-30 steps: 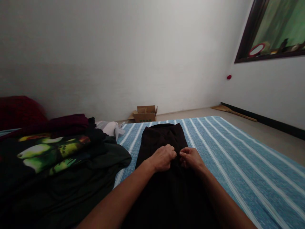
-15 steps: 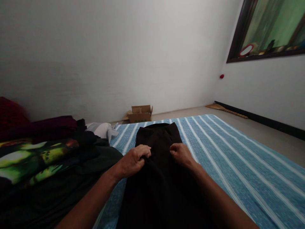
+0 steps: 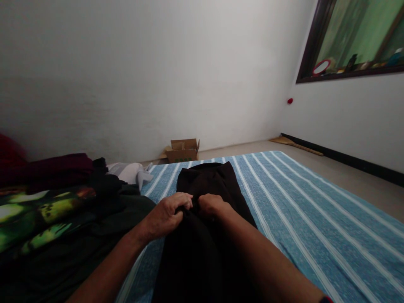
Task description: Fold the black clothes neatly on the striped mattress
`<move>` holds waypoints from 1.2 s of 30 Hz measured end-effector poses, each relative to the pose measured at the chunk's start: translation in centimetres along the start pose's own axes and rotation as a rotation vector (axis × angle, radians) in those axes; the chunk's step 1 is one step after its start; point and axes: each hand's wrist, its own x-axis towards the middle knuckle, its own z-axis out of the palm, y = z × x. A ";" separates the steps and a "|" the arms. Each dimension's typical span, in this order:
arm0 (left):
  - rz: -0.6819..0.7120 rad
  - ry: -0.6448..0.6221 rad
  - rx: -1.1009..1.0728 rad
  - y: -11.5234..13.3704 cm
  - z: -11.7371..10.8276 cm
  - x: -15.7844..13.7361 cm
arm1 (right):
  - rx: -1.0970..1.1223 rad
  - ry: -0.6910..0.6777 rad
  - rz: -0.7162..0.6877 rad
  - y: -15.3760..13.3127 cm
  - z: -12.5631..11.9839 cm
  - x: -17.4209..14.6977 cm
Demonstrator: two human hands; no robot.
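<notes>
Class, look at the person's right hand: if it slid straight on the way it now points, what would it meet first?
The right hand points left, so it would likely meet the left hand first; both grip the black garment.

You get one view only, from the camera on your head, looking forward and slightly down along your forearms across the striped mattress [image 3: 299, 210] toward the white wall [image 3: 158, 75]. It sits low and close, with your left hand [image 3: 167, 214] and right hand [image 3: 211, 205] near mid-frame.
</notes>
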 end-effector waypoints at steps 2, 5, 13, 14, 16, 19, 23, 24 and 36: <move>0.012 0.012 0.007 0.3 0.2 0.6 | 0.021 -0.096 0.001 0.1 -0.1 0.1; 0.041 0.012 0.035 0.5 0.6 1.4 | 0.148 -0.029 -0.005 0.7 0.0 -0.1; 0.091 -0.071 0.162 1.5 3.9 4.6 | 0.330 0.208 0.009 4.0 -1.1 -2.9; 0.102 -0.096 0.185 1.8 4.8 4.9 | 0.325 0.241 0.026 4.5 -1.6 -3.5; 0.099 -0.103 0.210 2.2 6.7 5.4 | 0.315 0.295 0.051 5.3 -2.4 -5.1; 0.092 -0.023 0.180 2.3 9.7 5.3 | 0.183 0.383 0.080 5.4 -2.8 -7.9; 0.087 0.081 0.074 1.6 11.2 4.9 | -0.169 0.431 -0.064 3.8 -1.3 -11.2; 0.076 0.111 0.038 1.3 11.0 4.9 | -0.204 0.423 -0.125 3.3 -0.7 -11.7; -0.324 0.086 0.203 -5.3 7.0 9.4 | -0.295 0.422 -0.259 4.0 7.1 -11.5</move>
